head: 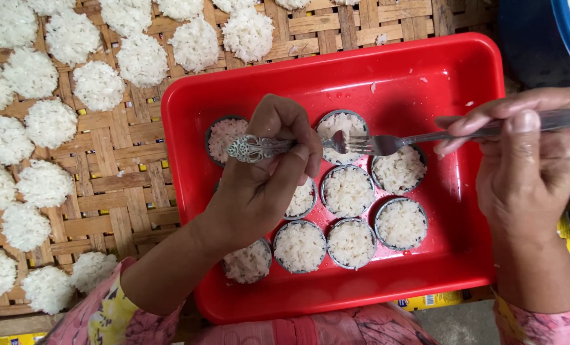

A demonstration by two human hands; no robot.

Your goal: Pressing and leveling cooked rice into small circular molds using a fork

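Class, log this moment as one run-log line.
left hand: holds ornate utensil | right hand: holds fork | tips meet over rice ring moulds | red tray | rice cakes on woven mat

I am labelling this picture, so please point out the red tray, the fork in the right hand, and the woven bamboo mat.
red tray (425, 70), head view, bare floor near its far rim.
fork (368, 145), head view, on its tines.
woven bamboo mat (115, 176), head view, bare strips between rice cakes.

Red tray (425, 76); white rice (349, 190); silver forks (387, 144); tan woven mat (115, 160); pink, yellow floral sleeves (106, 316); blue tub (569, 32).
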